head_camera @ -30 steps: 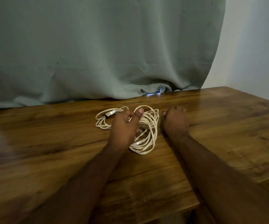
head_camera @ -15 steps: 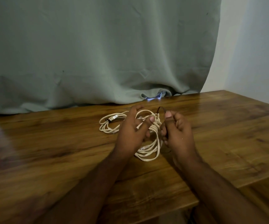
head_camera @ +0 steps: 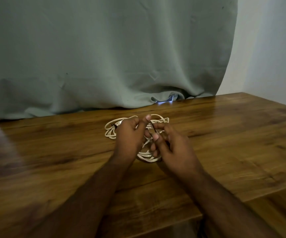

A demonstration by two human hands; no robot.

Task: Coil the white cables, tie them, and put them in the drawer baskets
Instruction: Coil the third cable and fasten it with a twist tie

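Cables [head_camera: 114, 133] lay in a loose white heap on the table [head_camera: 53, 152], near its far edge, just in front of the curtain [head_camera: 104, 57]. Only the head view showed them, and both hands sat over the heap and hid its middle. One bunch at the left already carried a dark tie [head_camera: 113, 125] round its strands; the near loops poked out below the hands.

Left hand [head_camera: 130, 140] hovered over the heap with its fingers curled and its thumb raised, and its fingertips met a thin dark tie strip [head_camera: 153, 128] at the top end. Right hand [head_camera: 171, 148] pinched the lower part of that strip between thumb and forefinger, its other fingers loosely spread. Whether the left hand also gripped any cable under its palm could not be told.

The step in hand looked like readying the strip to bind a coil. To do it well, the strip would want straightening first, then the loose loops gathering into one even bundle, so no strand stays outside the wrap. Passing the strip under the whole bunch, and twisting it snug but not biting, should keep the coil from springing open when lifted. No drawer baskets showed anywhere.
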